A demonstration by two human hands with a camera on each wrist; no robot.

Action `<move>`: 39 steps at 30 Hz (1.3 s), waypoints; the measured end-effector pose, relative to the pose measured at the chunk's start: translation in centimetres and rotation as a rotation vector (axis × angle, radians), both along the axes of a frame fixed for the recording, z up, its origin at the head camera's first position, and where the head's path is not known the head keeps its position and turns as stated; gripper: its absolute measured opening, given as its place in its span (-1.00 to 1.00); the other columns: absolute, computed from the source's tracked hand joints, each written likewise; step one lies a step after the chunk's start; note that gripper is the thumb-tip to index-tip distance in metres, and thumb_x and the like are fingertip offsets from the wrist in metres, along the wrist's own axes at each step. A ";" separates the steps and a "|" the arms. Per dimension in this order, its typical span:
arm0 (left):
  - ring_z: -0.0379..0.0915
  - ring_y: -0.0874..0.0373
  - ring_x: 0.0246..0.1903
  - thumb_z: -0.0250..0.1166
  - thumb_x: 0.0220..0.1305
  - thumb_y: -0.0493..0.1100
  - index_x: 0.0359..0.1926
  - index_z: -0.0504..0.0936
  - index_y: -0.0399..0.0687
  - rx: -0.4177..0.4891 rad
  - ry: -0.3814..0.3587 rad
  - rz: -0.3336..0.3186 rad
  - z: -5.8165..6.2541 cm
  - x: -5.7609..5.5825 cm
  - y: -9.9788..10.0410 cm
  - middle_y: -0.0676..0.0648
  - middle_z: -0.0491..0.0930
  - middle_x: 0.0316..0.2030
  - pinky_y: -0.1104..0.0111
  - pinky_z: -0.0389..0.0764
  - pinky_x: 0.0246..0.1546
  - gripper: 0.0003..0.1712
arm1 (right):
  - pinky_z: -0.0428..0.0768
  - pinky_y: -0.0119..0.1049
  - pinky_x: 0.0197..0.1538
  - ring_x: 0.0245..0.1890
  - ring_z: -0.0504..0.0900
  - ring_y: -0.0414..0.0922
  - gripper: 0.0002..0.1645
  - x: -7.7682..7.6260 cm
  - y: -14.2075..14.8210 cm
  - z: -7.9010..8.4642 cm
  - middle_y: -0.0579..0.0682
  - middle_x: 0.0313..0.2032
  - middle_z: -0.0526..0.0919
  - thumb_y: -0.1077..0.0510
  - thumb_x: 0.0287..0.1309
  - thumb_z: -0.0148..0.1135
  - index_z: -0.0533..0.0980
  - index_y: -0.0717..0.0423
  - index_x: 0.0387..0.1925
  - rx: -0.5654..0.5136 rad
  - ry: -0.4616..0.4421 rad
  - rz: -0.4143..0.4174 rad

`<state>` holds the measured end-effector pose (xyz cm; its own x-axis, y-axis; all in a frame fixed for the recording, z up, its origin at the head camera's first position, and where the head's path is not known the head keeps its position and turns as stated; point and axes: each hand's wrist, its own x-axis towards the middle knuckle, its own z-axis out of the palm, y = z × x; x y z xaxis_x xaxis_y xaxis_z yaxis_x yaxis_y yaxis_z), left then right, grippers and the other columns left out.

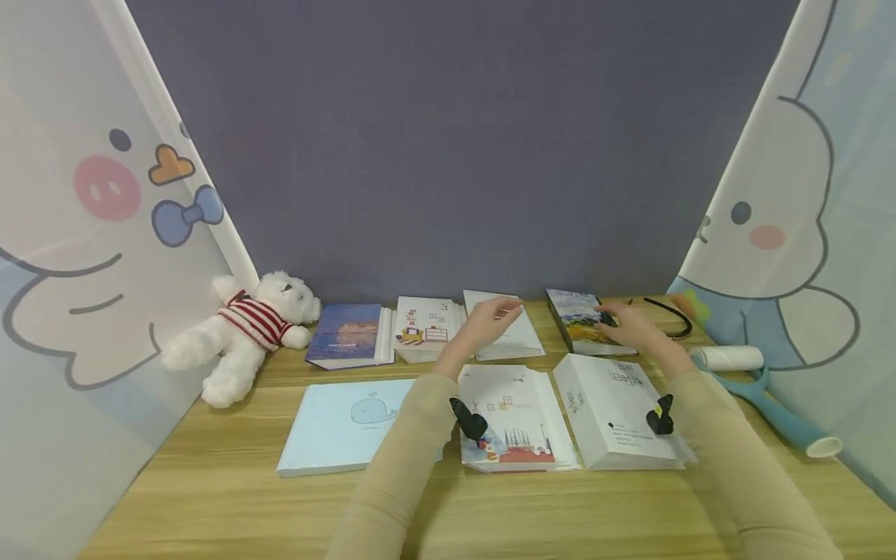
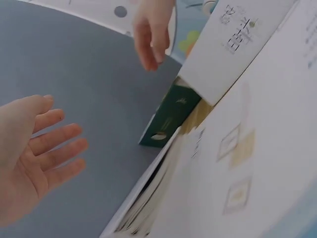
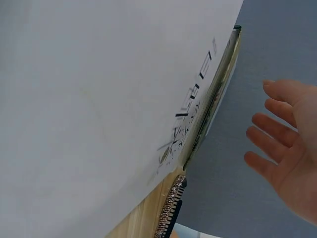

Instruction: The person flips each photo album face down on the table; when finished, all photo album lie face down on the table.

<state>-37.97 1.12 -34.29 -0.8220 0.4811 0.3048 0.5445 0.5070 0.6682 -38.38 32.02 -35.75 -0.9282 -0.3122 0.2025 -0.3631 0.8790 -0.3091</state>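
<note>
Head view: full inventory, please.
Plush bear: 1, white, left
Photo album: 1, blue, back left
Hardcover books: 3, white, centre
Whale-print book: 1, pale blue, front left
Landscape-cover book: 1, multicoloured, back right
Boxy item: 1, white, front right
Handled roller: 1, blue-white, right
Toothed band: 1, black, back right
Table: 1, woodgrain, below
Upright panel: 1, grey, behind
Cartoon panels: 2, pale, sides
Small devices: 2, black, wrists
Sleeves: 2, beige, arms
Hands: 2, bare, back row
</note>
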 end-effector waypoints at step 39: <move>0.43 0.12 0.13 -0.05 0.44 0.09 0.23 0.45 0.03 -0.016 -0.254 0.057 -6.2 -1.3 9.4 -0.02 0.52 0.13 0.33 0.51 0.07 -0.53 | 0.54 0.07 -0.01 -0.03 0.54 0.27 -0.34 -0.3 -1.8 -1.1 0.39 0.02 0.53 0.04 0.18 0.22 0.38 0.49 0.13 0.062 -0.164 0.102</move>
<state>-39.29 10.57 -40.52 -0.8971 0.4349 0.0776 0.3303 0.5436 0.7716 -38.63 30.22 -36.87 -0.9101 -0.4134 0.0286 -0.4003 0.8594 -0.3181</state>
